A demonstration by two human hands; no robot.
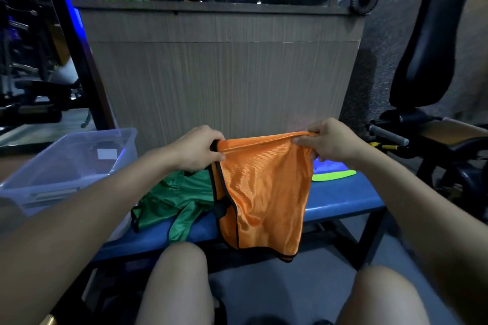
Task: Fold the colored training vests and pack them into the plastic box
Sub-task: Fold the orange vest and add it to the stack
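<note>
From my seat the biggest thing is the wood-look counter front straight ahead, with a black gym machine off to its right. Pushed up against the counter is the blue bench that everything's lying on. The clear plastic box sits at the bench's left end, tilted a bit toward me; I can see a white label through its wall, but I can't tell if anything's packed in it.

The orange vest with black trim is held up over the middle of the bench, folded over along its top, with its bottom draping past the near edge. My left hand pinches the top left corner and my right hand pinches the top right corner, both well apart and pulling the fold taut.

A green vest lies crumpled on the bench between the box and the orange one. A neon yellow-green vest peeks out flat behind the orange one, toward the far right edge.
</note>
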